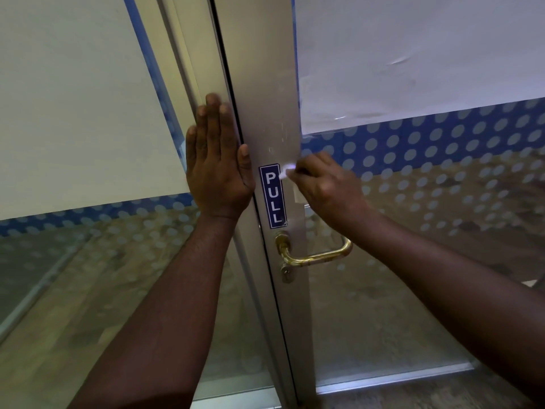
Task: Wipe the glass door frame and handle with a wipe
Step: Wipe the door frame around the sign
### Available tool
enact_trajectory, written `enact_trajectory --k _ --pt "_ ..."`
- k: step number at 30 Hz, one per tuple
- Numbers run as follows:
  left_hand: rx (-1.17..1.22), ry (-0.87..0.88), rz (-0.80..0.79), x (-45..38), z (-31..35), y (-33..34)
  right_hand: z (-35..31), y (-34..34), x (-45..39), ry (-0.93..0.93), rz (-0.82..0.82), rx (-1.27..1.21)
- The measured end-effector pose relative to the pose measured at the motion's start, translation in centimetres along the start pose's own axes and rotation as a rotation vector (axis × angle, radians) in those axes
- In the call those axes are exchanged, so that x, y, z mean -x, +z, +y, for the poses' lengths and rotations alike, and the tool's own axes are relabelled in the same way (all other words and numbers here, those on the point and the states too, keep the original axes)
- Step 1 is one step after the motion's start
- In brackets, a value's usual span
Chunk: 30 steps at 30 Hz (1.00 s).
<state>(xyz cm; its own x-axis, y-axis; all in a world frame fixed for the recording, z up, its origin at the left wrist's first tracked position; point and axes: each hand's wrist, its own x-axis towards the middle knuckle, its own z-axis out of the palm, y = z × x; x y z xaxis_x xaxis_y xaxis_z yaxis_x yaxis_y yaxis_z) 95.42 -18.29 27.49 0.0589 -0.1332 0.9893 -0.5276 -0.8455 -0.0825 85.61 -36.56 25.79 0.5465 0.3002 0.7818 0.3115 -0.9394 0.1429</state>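
A silver metal door frame [265, 84] runs down the middle of the view, with a blue PULL sticker [273, 199] on it. My right hand [327, 184] pinches a small white wipe [285, 172] and presses it on the frame at the sticker's upper right corner. My left hand [216, 160] lies flat, fingers together and pointing up, on the neighbouring frame post left of the door gap. Below the sticker sits a brass lever handle [312, 256], with a keyhole cylinder [286, 273] under it. Neither hand touches the handle.
Glass panes [413, 305] on both sides carry frosted film and a blue band of pale dots [442, 149]. A dark gap [233, 93] separates the door from the fixed post. A wooden floor shows through the lower glass.
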Motion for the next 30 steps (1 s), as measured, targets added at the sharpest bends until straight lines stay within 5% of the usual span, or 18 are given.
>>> enact_trajectory --k 5,12,16,22,30 --pt "0.001 -0.003 -0.006 0.0 0.0 0.1 -0.7 0.9 2.5 0.073 -0.319 -0.185" --pt "0.015 0.009 -0.019 0.0 -0.1 0.0 -1.8 1.2 3.3 -0.068 -0.583 -0.072" --pt "0.037 0.007 -0.033 -0.1 0.0 -0.2 -1.8 0.9 2.7 0.041 -0.550 -0.098" --pt "0.077 -0.009 -0.067 -0.2 0.3 -0.7 -3.0 1.1 3.2 0.272 -0.295 -0.241" --pt "0.219 -0.071 -0.105 0.6 1.5 -3.1 -5.1 0.0 4.7 1.074 -0.114 -1.011"
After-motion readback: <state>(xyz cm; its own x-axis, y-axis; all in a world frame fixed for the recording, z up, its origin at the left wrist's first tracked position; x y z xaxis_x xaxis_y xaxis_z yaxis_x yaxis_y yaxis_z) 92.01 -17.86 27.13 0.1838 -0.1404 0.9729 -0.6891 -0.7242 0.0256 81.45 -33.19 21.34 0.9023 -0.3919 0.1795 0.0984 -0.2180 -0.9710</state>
